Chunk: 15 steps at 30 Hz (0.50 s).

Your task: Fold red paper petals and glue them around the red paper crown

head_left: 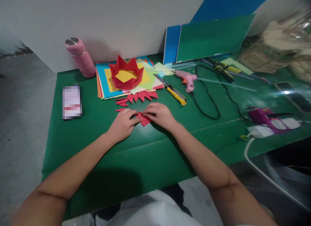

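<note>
Between my two hands is a small piece of red paper (145, 120), lying on or just above the green table. My left hand (123, 124) pinches its left side between thumb and fingers. On the other side, my right hand (160, 116) pinches its upper right edge, fingertips close to the left thumb. Just beyond my hands lie several folded red paper pieces (141, 96) in a loose row. Behind them a pointed red paper ring (126, 83) rests on a stack of coloured sheets (100, 80).
A pink flask (84, 62) stands at the back left, above a blurred-out box-like item (72, 102). To the right lie a yellow utility knife (176, 95), a pink glue gun (187, 78) with a looping black cord, pliers (222, 70) and a purple power strip (263, 117).
</note>
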Motion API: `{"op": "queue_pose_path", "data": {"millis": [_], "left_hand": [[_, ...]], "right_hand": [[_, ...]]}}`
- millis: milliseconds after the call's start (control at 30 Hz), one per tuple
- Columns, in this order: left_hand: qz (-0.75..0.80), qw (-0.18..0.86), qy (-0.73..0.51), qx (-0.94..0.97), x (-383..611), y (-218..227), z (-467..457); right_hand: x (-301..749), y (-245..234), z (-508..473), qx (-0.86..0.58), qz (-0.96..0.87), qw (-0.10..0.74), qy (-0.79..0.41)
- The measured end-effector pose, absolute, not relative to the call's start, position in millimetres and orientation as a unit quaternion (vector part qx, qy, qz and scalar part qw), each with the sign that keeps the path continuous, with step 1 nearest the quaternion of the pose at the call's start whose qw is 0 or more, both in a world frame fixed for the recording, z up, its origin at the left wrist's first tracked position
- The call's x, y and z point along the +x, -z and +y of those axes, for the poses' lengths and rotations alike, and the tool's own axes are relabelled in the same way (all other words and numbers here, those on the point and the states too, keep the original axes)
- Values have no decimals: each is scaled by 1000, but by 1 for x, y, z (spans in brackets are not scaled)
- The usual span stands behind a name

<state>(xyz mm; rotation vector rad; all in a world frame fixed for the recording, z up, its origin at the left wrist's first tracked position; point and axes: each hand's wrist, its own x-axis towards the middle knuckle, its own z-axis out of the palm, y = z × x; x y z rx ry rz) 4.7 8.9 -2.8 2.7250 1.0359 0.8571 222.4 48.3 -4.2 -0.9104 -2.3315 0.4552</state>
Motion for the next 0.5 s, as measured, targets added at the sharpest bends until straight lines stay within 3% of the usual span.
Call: {"op": "queue_pose_path", "data": {"millis": [500], "left_hand": [[351, 47, -268, 896, 6, 3, 7]], "right_hand": [[221, 5, 49, -316, -884, 307, -156]]}}
